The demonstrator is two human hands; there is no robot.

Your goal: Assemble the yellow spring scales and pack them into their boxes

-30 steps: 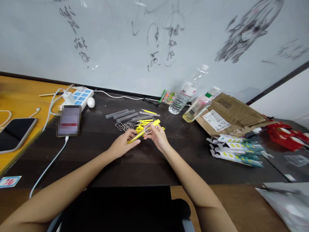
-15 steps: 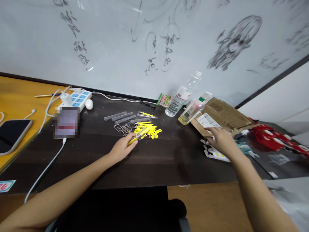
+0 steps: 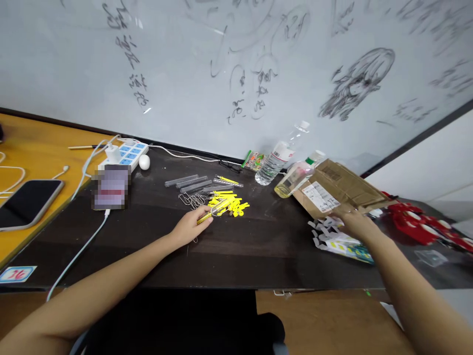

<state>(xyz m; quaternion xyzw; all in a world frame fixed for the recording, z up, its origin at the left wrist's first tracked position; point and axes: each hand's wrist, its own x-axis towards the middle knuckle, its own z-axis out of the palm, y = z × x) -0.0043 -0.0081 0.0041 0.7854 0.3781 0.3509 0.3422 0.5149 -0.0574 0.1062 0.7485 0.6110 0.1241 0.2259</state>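
My left hand [image 3: 191,227] is closed around a slim yellow-and-clear stick [image 3: 212,213], which has a thin loop near its far end. Just beyond it lies a pile of small yellow pieces [image 3: 236,206]. Beside the pile are a tangle of thin wire-like loops [image 3: 192,199] and several clear tubes [image 3: 195,186]. Over on the right, my right hand [image 3: 354,224] reaches down between the cardboard box [image 3: 336,185] and an opened white-and-green printed carton [image 3: 347,245]. Its fingertips are blurred and partly hidden, so I cannot see whether they hold anything.
A water bottle [image 3: 274,162] and a bottle with yellowish liquid [image 3: 295,178] stand at the back, by a snack packet [image 3: 253,160]. Left are a power strip [image 3: 129,154], a blurred-out phone [image 3: 111,188] and another phone [image 3: 29,204]. Red objects [image 3: 414,222] lie far right.
My right hand has moved down and slightly right, from over the cardboard box's edge to the printed carton. My left hand keeps its hold on the stick. The view has tilted slightly upward.
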